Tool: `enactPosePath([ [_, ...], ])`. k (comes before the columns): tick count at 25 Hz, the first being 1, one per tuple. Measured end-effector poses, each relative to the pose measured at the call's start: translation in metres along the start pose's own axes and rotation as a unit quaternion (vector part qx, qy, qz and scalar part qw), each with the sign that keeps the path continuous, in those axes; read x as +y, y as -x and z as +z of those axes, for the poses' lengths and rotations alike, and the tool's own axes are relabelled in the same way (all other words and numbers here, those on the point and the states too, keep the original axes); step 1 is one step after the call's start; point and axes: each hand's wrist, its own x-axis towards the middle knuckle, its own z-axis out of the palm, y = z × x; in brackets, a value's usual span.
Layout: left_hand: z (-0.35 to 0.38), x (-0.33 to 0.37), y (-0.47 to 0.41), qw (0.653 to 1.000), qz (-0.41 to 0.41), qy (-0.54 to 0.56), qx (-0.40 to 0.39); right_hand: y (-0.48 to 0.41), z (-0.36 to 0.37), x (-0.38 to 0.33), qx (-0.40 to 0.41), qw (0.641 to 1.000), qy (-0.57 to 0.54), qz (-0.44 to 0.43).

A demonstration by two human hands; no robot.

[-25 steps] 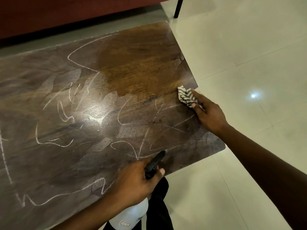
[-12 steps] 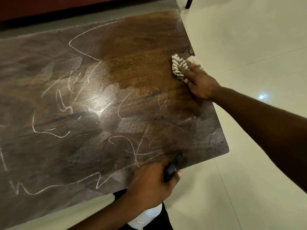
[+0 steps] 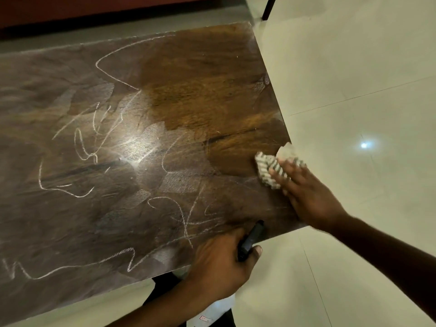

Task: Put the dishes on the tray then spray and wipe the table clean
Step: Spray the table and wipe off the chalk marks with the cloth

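A dark wooden table [image 3: 99, 215] fills the view, covered with white chalk scribbles [image 3: 77, 147] on its left and near parts. Its far right part shows bare brown wood. My right hand [image 3: 306, 197] presses a striped grey and white cloth [image 3: 266, 168] flat on the table near the right edge. At the table's near edge my left hand [image 3: 219, 263] grips a white spray bottle [image 3: 217, 310] by its black trigger head [image 3: 250, 239]. The bottle's body hangs below the table edge, mostly hidden by my hand. No dishes or tray are in view.
Pale tiled floor [image 3: 354, 79] lies right of and in front of the table. A dark furniture leg [image 3: 267, 8] stands at the top right. A reddish-brown wall or furniture front [image 3: 94, 5] runs behind the table.
My right hand has slid the cloth back toward me along the right edge, after moving it away half a second earlier. The left hand with the bottle has stayed at the near edge.
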Motion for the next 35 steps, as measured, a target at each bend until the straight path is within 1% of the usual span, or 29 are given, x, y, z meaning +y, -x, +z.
enactPosePath([
  [1,-0.002,-0.003,0.0,1.0,-0.008,-0.007,-0.002,0.024,0.008,-0.009,-0.017,0.997,0.033,-0.068],
  [3,-0.008,-0.008,0.002,1.0,-0.025,-0.011,-0.009,0.07,0.014,-0.009,-0.057,0.972,0.092,-0.211],
  [4,-0.012,-0.011,0.004,0.999,-0.03,-0.005,-0.011,0.083,0.013,-0.003,-0.071,0.958,0.112,-0.255],
  [5,-0.016,-0.013,0.007,0.999,-0.032,0.006,-0.014,0.088,0.01,0.004,-0.08,0.951,0.123,-0.274],
  [6,-0.02,-0.016,0.009,0.999,-0.037,0.017,-0.019,0.086,0.007,0.009,-0.085,0.953,0.119,-0.265],
  [7,-0.024,-0.022,0.011,0.998,-0.044,0.022,-0.025,0.076,0.006,0.008,-0.08,0.965,0.094,-0.231],
  [9,-0.032,-0.032,0.012,0.997,-0.063,0.026,-0.033,0.043,0.006,0.003,-0.021,0.994,0.008,-0.111],
  [10,-0.037,-0.037,0.012,0.996,-0.075,0.027,-0.027,0.021,0.002,-0.004,0.019,0.998,-0.036,-0.039],
  [12,-0.05,-0.045,0.011,0.994,-0.102,0.026,0.004,-0.01,0.005,-0.026,0.079,0.988,-0.097,0.094],
  [13,-0.059,-0.047,0.01,0.991,-0.126,0.038,0.023,-0.015,0.012,-0.043,0.09,0.982,-0.1,0.131],
  [14,-0.068,-0.049,0.011,0.986,-0.149,0.06,0.045,-0.011,0.023,-0.063,0.084,0.985,-0.088,0.126],
  [15,-0.077,-0.052,0.012,0.981,-0.167,0.08,0.061,0.0,0.035,-0.085,0.061,0.994,-0.062,0.073],
  [16,-0.086,-0.055,0.014,0.978,-0.175,0.095,0.069,0.015,0.044,-0.105,0.022,0.999,-0.031,-0.024],
  [17,-0.094,-0.058,0.016,0.977,-0.177,0.102,0.068,0.028,0.048,-0.119,-0.026,0.989,0.011,-0.145],
  [18,-0.102,-0.061,0.019,0.976,-0.174,0.11,0.065,0.033,0.046,-0.122,-0.067,0.964,0.058,-0.252],
  [19,-0.107,-0.064,0.023,0.976,-0.172,0.115,0.063,0.023,0.035,-0.113,-0.092,0.938,0.084,-0.325],
  [20,-0.111,-0.067,0.028,0.976,-0.172,0.12,0.064,0.005,0.023,-0.102,-0.096,0.927,0.096,-0.348],
  [21,-0.114,-0.069,0.033,0.975,-0.176,0.121,0.061,-0.017,0.015,-0.09,-0.084,0.938,0.088,-0.325],
  [22,-0.116,-0.071,0.039,0.974,-0.179,0.124,0.056,-0.042,0.007,-0.081,-0.065,0.96,0.061,-0.266],
  [24,-0.116,-0.077,0.053,0.973,-0.192,0.122,0.038,-0.094,-0.008,-0.071,-0.005,0.995,-0.018,-0.097],
  [26,-0.114,-0.083,0.062,0.969,-0.21,0.126,0.029,-0.129,-0.012,-0.087,0.055,0.993,-0.099,0.042],
  [27,-0.114,-0.086,0.065,0.965,-0.217,0.138,0.039,-0.134,-0.006,-0.104,0.063,0.988,-0.12,0.069],
  [28,-0.117,-0.088,0.066,0.961,-0.22,0.156,0.054,-0.129,0.002,-0.122,0.055,0.99,-0.119,0.056],
  [29,-0.121,-0.088,0.066,0.958,-0.22,0.172,0.068,-0.112,0.012,-0.141,0.031,0.995,-0.094,0.003],
  [30,-0.126,-0.088,0.064,0.955,-0.216,0.186,0.076,-0.087,0.021,-0.159,0.002,0.995,-0.058,-0.077],
  [31,-0.131,-0.089,0.061,0.955,-0.21,0.193,0.082,-0.06,0.029,-0.174,-0.029,0.984,-0.022,-0.172],
  [33,-0.139,-0.093,0.055,0.959,-0.201,0.18,0.09,-0.02,0.035,-0.189,-0.098,0.927,0.044,-0.36],
  [34,-0.143,-0.095,0.052,0.962,-0.196,0.162,0.097,-0.021,0.029,-0.181,-0.125,0.897,0.059,-0.421],
  [35,-0.145,-0.096,0.048,0.965,-0.194,0.143,0.105,-0.034,0.021,-0.167,-0.142,0.88,0.071,-0.447],
])
